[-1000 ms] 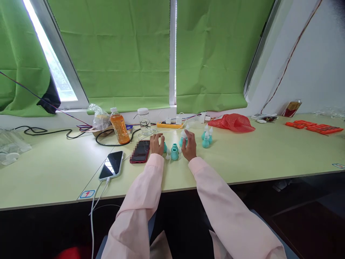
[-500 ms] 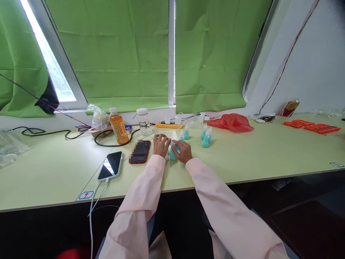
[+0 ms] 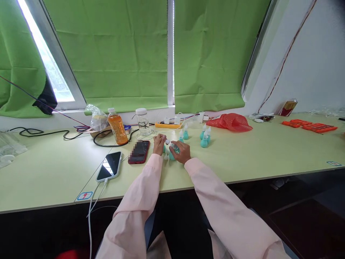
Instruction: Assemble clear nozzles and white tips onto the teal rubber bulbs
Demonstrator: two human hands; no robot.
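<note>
My left hand (image 3: 159,144) is closed, fingers pinched together on a small white cap (image 3: 167,141). Just to its right, my right hand (image 3: 183,152) grips a small clear bottle (image 3: 174,146), tilted toward the cap with a narrow gap between them. Under and between both hands lies a teal bulb with a white tip (image 3: 171,156), partly covered by my fingers. Behind my right hand stand teal squeeze bulbs (image 3: 185,135) with pointed white tips. Another small group of these bulbs (image 3: 204,142) stands farther right.
Left of my hands lie a dark red-edged phone (image 3: 139,152) and a white phone (image 3: 109,166) on a cable. Behind stand an orange drink bottle (image 3: 118,127), a clear jar (image 3: 143,122) and a yellow power strip (image 3: 168,125). A red plastic bag (image 3: 230,122) lies to the right.
The white cap has come apart from the clear bottle. My left hand has turned and closed with the cap, while my right hand still holds the bottle.
</note>
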